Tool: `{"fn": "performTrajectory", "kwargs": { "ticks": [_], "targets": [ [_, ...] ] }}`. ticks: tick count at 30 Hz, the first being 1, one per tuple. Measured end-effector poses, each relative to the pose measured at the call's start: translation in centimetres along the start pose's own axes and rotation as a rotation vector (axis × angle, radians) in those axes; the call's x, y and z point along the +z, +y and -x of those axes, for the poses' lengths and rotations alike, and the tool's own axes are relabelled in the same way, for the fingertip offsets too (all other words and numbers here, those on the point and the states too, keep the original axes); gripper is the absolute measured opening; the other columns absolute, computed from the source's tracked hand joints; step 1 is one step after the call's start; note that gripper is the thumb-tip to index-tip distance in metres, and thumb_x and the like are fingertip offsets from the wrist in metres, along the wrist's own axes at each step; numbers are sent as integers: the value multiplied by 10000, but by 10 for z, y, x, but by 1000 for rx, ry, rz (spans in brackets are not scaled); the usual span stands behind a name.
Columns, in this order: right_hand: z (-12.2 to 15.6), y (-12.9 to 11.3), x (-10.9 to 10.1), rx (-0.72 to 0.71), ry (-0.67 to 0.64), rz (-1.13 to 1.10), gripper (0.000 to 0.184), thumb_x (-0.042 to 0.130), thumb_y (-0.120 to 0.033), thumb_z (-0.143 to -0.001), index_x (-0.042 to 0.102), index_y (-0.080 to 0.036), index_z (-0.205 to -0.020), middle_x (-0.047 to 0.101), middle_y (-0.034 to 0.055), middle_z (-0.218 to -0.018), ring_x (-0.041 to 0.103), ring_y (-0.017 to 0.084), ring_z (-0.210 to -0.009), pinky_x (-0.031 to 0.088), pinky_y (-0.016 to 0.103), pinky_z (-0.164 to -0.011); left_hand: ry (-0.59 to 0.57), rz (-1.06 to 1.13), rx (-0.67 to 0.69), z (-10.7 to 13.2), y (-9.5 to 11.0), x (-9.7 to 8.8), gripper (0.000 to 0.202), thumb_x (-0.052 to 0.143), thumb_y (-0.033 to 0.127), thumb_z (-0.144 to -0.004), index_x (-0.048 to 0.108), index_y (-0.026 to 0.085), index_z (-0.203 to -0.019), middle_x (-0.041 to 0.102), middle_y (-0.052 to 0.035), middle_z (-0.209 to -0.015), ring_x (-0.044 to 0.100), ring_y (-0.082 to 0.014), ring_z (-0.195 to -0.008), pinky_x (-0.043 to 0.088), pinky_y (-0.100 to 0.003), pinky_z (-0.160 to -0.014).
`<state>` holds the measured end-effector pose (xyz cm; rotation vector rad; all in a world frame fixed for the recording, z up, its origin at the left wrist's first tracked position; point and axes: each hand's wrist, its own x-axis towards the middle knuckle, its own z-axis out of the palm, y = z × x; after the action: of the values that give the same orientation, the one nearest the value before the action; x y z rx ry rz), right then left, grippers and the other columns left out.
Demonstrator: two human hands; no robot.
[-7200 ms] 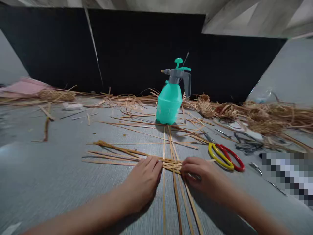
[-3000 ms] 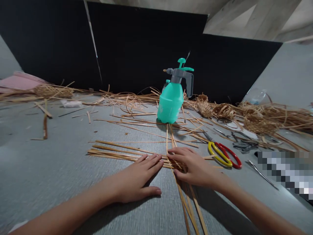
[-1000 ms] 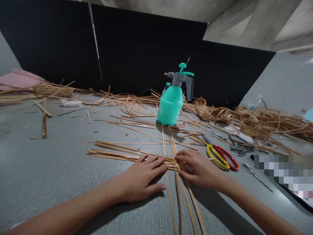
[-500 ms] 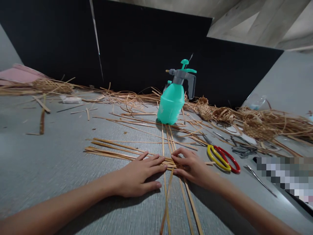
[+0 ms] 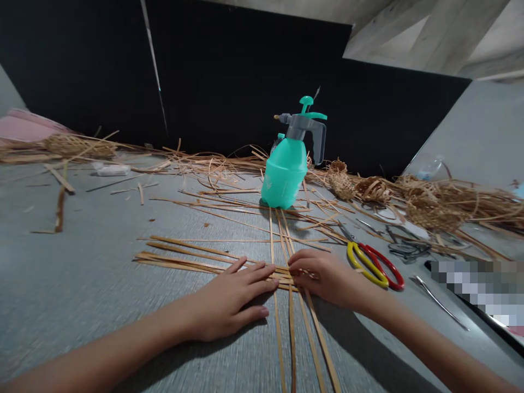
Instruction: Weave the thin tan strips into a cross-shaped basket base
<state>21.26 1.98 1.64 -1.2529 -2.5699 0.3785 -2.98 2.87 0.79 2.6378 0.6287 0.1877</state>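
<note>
My left hand [image 5: 225,303] lies flat with its fingers spread, pressing on several crosswise bamboo strips [image 5: 184,256]. These run out to the left from under it. Just right of its fingertips, my right hand [image 5: 327,275] has its fingers curled together over the same strips, where they cross the lengthwise strips [image 5: 310,322]. The fingers are closed on the strips at the crossing, and the hand hides their right-hand ends. The lengthwise strips reach from a green spray bottle [image 5: 284,174] toward the near edge.
Right of my right hand lie scissors [image 5: 370,265] with one yellow and one red handle. Beyond are a curved metal tool [image 5: 440,303] and a blurred flat object [image 5: 478,295]. Loose strips and woven pieces [image 5: 434,210] line the back of the grey table [image 5: 82,295] before a black panel.
One lengthwise strip on the near side, slanting across another before, now lies straight and apart. My right hand has turned slightly with its fingers drawn closer together. The left hand stays pressed down.
</note>
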Motion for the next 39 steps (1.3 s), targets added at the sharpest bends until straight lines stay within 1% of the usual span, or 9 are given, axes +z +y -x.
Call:
{"fn": "performTrajectory", "kwargs": {
  "ticks": [6,10,13,16,21,25,31,35,39],
  "targets": [
    [-13,-7,-14,-259,-220,457,110,546,-173,-850,654,-163,-832,660,58,-831,579,175,-761,434,323,-718,54,-86,17,0,0,3,411,420,298,-909,398,254,-1317,335,-80,-1428,267,-232,-1327,180,-483,-1083],
    [-14,-9,-13,-376,-237,632,143,501,-170,-881,640,-142,-865,645,67,-777,558,168,-700,425,304,-647,213,-201,-13,-3,2,5,252,437,246,-888,570,170,-1089,461,-117,-1286,383,-256,-1220,268,-463,-1040],
    [-13,-7,-6,-443,-209,661,184,458,-142,-896,639,-125,-861,636,78,-769,553,171,-703,425,299,-636,262,-246,-59,-5,7,7,199,424,222,-887,605,141,-907,543,-110,-1087,479,-248,-1046,383,-428,-932],
    [-12,-3,-1,-500,-185,666,249,402,-122,-909,641,-112,-843,628,87,-777,548,175,-713,433,303,-652,228,-281,-76,-4,13,10,183,437,213,-872,597,128,-895,560,-105,-981,507,-244,-938,433,-416,-849],
    [-14,7,2,-613,-206,641,329,322,-97,-918,631,-109,-806,599,91,-792,523,169,-726,440,309,-687,204,-287,-88,-3,19,17,209,427,223,-880,576,127,-990,559,-106,-983,508,-247,-940,445,-415,-848],
    [-15,17,3,-691,-179,584,278,353,-113,-916,602,-113,-793,569,76,-743,514,163,-708,449,324,-681,212,-320,-84,-4,18,20,183,427,203,-878,577,144,-966,561,-84,-949,522,-232,-898,457,-411,-822],
    [-16,21,4,-795,-91,566,177,425,-93,-891,585,-122,-822,588,79,-796,533,166,-742,453,344,-728,228,-354,-54,-5,16,19,181,422,187,-876,579,137,-951,571,-75,-922,529,-225,-873,465,-395,-804],
    [-19,20,3,-795,-109,568,204,407,-101,-898,583,-133,-800,589,74,-795,520,157,-714,447,340,-726,261,-341,-36,-6,14,22,175,420,169,-871,581,136,-933,575,-75,-919,536,-219,-852,468,-390,-797],
    [-24,18,1,-774,-167,582,294,338,-105,-918,586,-137,-764,576,61,-742,491,149,-662,437,322,-692,235,-319,-43,-8,11,23,186,406,162,-878,580,140,-942,572,-74,-933,530,-221,-868,460,-406,-821]
  ]
}}
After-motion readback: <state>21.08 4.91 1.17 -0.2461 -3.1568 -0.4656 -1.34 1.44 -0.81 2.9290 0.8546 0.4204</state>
